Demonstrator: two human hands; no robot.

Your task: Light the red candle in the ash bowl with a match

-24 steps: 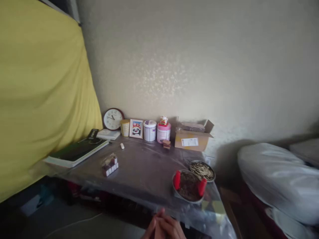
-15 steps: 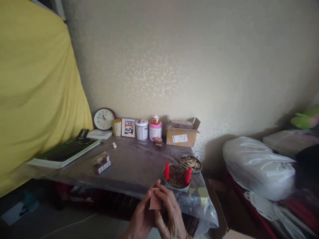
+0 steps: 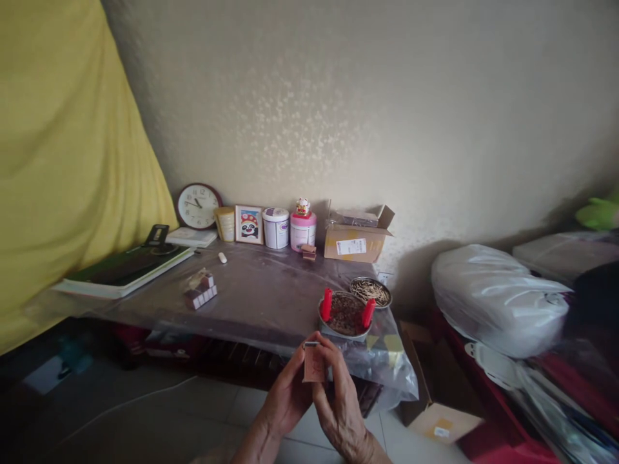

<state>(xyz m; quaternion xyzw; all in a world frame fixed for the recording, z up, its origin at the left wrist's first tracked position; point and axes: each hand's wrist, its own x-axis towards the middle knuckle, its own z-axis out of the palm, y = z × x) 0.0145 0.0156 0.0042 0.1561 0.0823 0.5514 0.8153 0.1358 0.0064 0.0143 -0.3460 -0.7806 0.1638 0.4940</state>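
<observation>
Left hand (image 3: 286, 401) and right hand (image 3: 341, 407), forearms cut off at the lower edge, jointly pinch a small reddish box (image 3: 314, 365) upright between fingertips, just before the near edge of the plastic-covered table (image 3: 261, 303); its markings are illegible. On the table, a metal bowl (image 3: 345, 335) holds two red candles (image 3: 327, 304) and dark, unidentifiable contents. Farther back, a cardboard box (image 3: 356, 241) and a clock (image 3: 195, 206) stand against the wall.
</observation>
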